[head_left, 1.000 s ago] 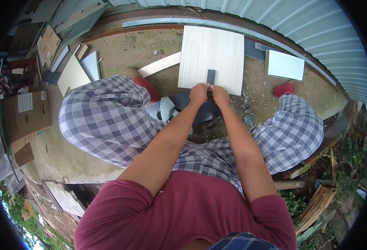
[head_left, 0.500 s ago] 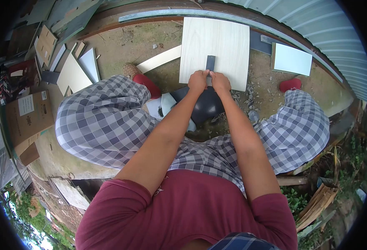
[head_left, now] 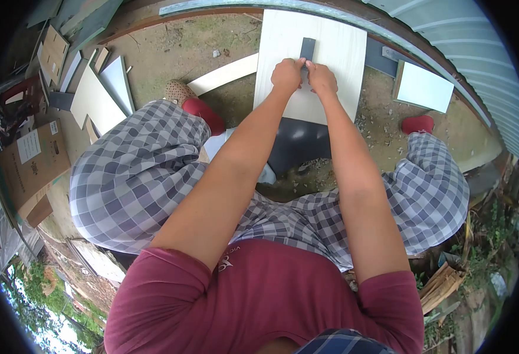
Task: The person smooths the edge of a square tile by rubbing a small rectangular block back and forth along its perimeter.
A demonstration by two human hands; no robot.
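Both hands [head_left: 287, 75] together, arms [head_left: 242, 165] forward

On my feed, I see the left hand [head_left: 287, 75] and right hand [head_left: 322, 78] have moved the dark strip [head_left: 308, 48] along the wood-grain board [head_left: 337, 47] toward its far edge.

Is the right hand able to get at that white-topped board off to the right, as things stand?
Probably yes, after letting go: the right hand holds the dark strip, but only the large pale board and ground lie between it and the white-topped board.
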